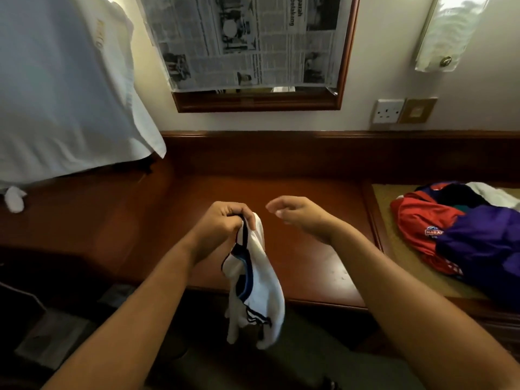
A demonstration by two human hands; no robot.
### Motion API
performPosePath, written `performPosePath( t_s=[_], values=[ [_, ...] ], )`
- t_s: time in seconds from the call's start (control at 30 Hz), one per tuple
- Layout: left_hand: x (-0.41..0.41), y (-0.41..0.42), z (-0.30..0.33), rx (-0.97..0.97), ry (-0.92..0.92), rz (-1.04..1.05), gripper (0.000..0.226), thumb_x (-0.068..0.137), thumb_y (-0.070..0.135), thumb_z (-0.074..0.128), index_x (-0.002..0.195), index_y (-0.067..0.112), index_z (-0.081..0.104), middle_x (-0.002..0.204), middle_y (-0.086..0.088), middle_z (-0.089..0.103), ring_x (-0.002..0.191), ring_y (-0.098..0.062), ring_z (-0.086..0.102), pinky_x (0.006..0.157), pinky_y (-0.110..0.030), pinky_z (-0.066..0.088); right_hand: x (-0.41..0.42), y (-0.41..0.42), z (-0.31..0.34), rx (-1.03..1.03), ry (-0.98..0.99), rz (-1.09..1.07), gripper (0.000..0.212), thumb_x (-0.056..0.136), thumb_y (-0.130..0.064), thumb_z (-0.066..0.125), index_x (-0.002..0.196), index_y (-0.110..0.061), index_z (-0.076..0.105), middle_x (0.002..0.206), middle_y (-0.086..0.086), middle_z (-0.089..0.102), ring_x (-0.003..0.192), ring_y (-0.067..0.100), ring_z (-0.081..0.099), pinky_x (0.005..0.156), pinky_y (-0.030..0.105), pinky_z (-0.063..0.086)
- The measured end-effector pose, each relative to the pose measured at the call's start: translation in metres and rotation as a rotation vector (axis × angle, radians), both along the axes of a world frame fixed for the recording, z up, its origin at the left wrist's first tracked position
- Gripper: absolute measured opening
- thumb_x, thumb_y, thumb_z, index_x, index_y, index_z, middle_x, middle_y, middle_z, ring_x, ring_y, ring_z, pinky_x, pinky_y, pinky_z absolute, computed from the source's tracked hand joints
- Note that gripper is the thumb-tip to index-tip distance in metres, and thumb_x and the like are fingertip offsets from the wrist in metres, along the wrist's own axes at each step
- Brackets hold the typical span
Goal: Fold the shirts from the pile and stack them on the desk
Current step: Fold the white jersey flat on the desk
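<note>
- Left hand [225, 220]: raised above the front part of the desk [281, 192], fingers pinched tight on the dark-edged collar of a white shirt [257, 285].
- White shirt: hangs bunched from that grip, dark and blue trim showing, its lower part dangling past the front edge of the desk. It does not touch the desk top as far as can be seen.
- Right hand [298, 216]: empty, fingers loosely spread and curled, held just beside the left hand and clear of the shirt.
- Pile of shirts [464, 237]: lies on a yellowish mat [394, 249] at the right end of the desk, well apart from both hands. A red shirt [422, 229] with a badge sits at the near left of the pile, a purple one [484, 243] over its right side; dark and white cloth shows behind.
- Desk: the middle surface is reddish-brown wood.
- White cloth [62, 94]: draped over something at the left; what it covers cannot be told.
- Wall behind: a wood-framed mirror [259, 102] covered with newspaper [247, 40]; a socket [388, 111] to its right.
</note>
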State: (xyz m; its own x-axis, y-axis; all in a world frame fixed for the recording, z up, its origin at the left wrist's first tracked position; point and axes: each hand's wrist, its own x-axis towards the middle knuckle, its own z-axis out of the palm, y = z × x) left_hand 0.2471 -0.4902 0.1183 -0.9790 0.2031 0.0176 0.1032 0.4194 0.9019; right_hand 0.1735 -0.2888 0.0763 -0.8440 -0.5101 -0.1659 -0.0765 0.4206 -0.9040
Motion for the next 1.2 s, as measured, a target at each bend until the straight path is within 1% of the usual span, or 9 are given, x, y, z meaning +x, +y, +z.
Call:
performPosePath(
  t_s=[0.13,0.33,0.47,0.53,0.63,0.77,0.9,1.03,1.2],
  values=[
    [0.006,-0.026,0.020,-0.008,0.014,-0.102,0.030,0.075,-0.006,0.040,0.063,0.007,0.064,0.060,0.007,0.058,0.064,-0.005,0.053,0.060,-0.014,0.043,0.016,-0.056,0.009,-0.142,-0.141,0.094,0.037,0.085,-0.002,0.047,0.116,-0.010,0.065,0.121,0.004,0.063,0.118,0.016,0.053,0.102,0.032,0.039],
    [0.017,-0.069,-0.003,0.115,0.114,0.036,0.027,0.075,-0.002,0.043,0.071,0.009,0.067,0.062,-0.010,0.055,0.051,-0.024,0.036,0.048,-0.028,0.030,0.037,-0.079,0.009,-0.084,-0.197,0.104,0.026,0.071,-0.011,0.050,0.074,0.015,0.053,0.069,0.013,0.041,0.059,0.021,0.036,0.056,0.030,0.032],
    [0.032,-0.076,-0.057,0.245,0.005,0.050,0.017,0.095,0.028,0.055,0.111,0.026,0.060,0.104,0.005,0.065,0.090,-0.010,0.064,0.074,-0.021,0.052,0.051,-0.082,0.028,-0.104,-0.113,0.052,0.009,0.067,-0.010,0.047,0.060,-0.008,0.053,0.059,0.004,0.044,0.055,0.013,0.041,0.051,0.022,0.035],
    [0.033,-0.074,-0.097,0.266,-0.142,-0.053,0.041,0.086,0.045,0.063,0.122,0.028,0.052,0.115,0.000,0.063,0.102,-0.014,0.065,0.082,-0.033,0.056,0.056,-0.080,0.036,-0.077,-0.065,0.051,0.014,0.076,-0.007,0.047,0.065,-0.008,0.056,0.062,0.005,0.049,0.058,0.014,0.046,0.055,0.023,0.039],
    [0.034,-0.070,-0.144,0.130,-0.333,-0.118,0.032,0.085,0.033,0.068,0.112,0.017,0.061,0.107,-0.006,0.068,0.098,-0.021,0.068,0.085,-0.044,0.057,0.062,-0.073,0.045,-0.062,-0.021,0.023,0.028,0.090,0.000,0.044,0.067,-0.010,0.057,0.064,0.002,0.052,0.060,0.010,0.049,0.058,0.023,0.041],
    [0.026,-0.077,-0.164,0.001,-0.444,-0.107,0.009,0.091,0.016,0.063,0.091,0.009,0.068,0.091,-0.004,0.069,0.083,-0.015,0.067,0.072,-0.024,0.055,0.064,-0.049,0.052,-0.061,0.018,-0.078,0.021,0.087,-0.001,0.049,0.070,-0.011,0.057,0.067,0.000,0.054,0.061,0.008,0.052,0.058,0.022,0.042],
    [0.002,-0.108,-0.180,-0.290,-0.160,0.201,0.021,0.086,0.016,0.065,0.068,0.026,0.061,0.084,-0.010,0.062,0.079,-0.026,0.058,0.077,-0.045,0.051,0.064,-0.012,0.040,0.032,0.083,-0.215,0.021,0.080,0.011,0.052,0.077,-0.010,0.054,0.076,0.007,0.052,0.068,0.016,0.052,0.059,0.027,0.042],
    [0.004,-0.113,-0.155,-0.211,0.160,0.560,0.010,0.081,0.001,0.066,0.078,0.007,0.059,0.095,-0.007,0.046,0.082,-0.019,0.043,0.070,-0.032,0.037,0.070,0.014,0.020,0.198,0.098,-0.235,0.021,0.078,0.012,0.054,0.076,-0.010,0.052,0.073,0.006,0.048,0.067,0.017,0.046,0.059,0.028,0.037],
    [0.003,-0.118,-0.149,0.007,-0.060,0.535,0.025,0.092,0.018,0.061,0.074,0.016,0.043,0.069,-0.004,0.048,0.059,-0.019,0.043,0.055,-0.031,0.036,0.071,0.038,0.011,0.117,-0.123,-0.200,0.020,0.069,-0.020,0.066,0.086,-0.009,0.063,0.081,0.010,0.060,0.074,0.021,0.057,0.067,0.032,0.044]
  ],
)
